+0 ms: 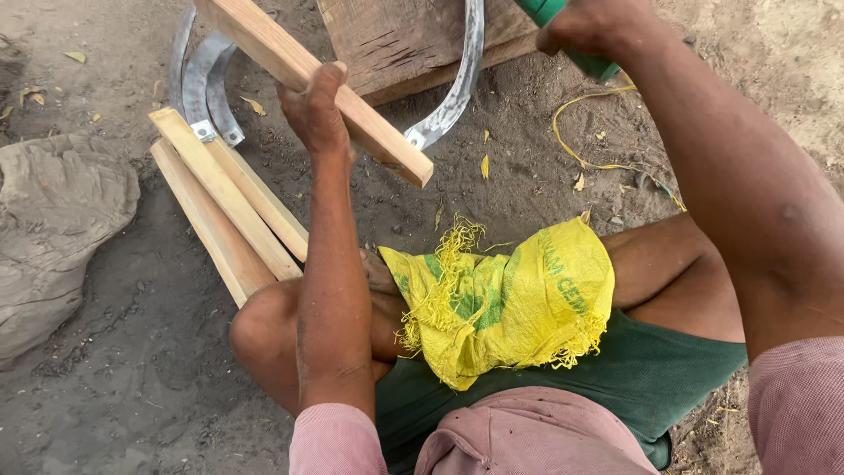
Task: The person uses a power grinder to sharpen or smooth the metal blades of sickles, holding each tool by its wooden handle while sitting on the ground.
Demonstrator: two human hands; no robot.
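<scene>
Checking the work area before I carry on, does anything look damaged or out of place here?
The yellow woven sack on the lap is frayed, with loose threads along its torn edge. The wooden block shows cracks. A yellow cord lies loose on the dirt.

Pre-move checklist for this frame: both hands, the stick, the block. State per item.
1. Left hand grips the wood stick: ok, fingers wrapped round its middle.
2. Right hand grips the green handle: ok; the tool's working end is out of frame, cannot tell its kind.
3. Stick rests on the wood block: cannot tell; its lower end hangs over the dirt.
4. Curved blade away from the left hand: ok, it leans on the block, apart from the fingers.
5. Lap covered: ok, yellow sack lies over the thighs.
6. Spare sticks near: ok, beside the left knee.
</scene>
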